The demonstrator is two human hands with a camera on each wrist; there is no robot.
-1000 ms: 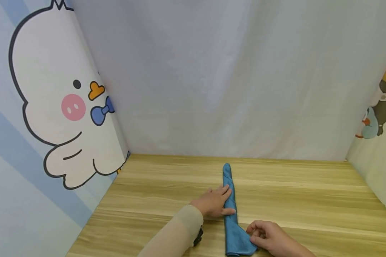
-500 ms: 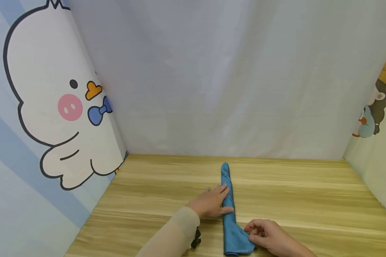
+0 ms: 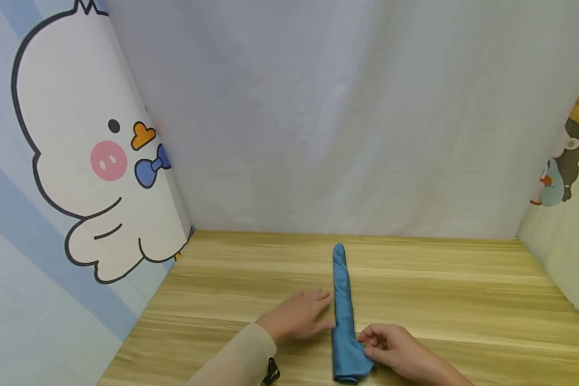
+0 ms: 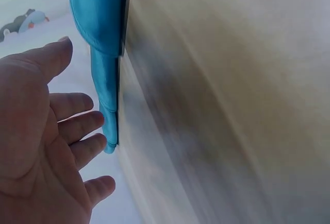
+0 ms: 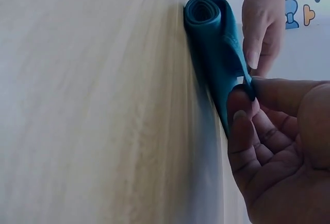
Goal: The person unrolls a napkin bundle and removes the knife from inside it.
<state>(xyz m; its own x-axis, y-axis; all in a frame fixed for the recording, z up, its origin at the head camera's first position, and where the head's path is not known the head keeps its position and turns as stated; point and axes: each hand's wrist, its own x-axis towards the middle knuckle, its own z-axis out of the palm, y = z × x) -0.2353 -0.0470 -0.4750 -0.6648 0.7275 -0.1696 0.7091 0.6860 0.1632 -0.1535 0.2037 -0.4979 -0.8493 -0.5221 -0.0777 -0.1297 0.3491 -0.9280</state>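
Note:
A rolled blue cloth (image 3: 343,300) with a satiny sheen lies lengthwise on the wooden table, its narrow end towards the back. At the near end a loose corner flap sticks out to the right, and the right wrist view shows the spiral of the rolled cloth (image 5: 202,12). My right hand (image 3: 398,351) pinches that flap between thumb and forefinger; the right hand (image 5: 278,141) fills the lower right of its own wrist view. My left hand (image 3: 296,315) is just left of the roll, fingers extended. In its wrist view the left hand (image 4: 46,136) holds nothing.
The wooden table (image 3: 444,289) spreads to both sides of the roll. A pale curtain (image 3: 338,118) hangs along its back edge. Cartoon-printed cloth walls flank it, with a white bird (image 3: 72,107) on the left one.
My left hand has lifted off the roll and drawn back to the left. My right hand has shifted slightly left and away from me, bringing the pinched flap closer to the roll.

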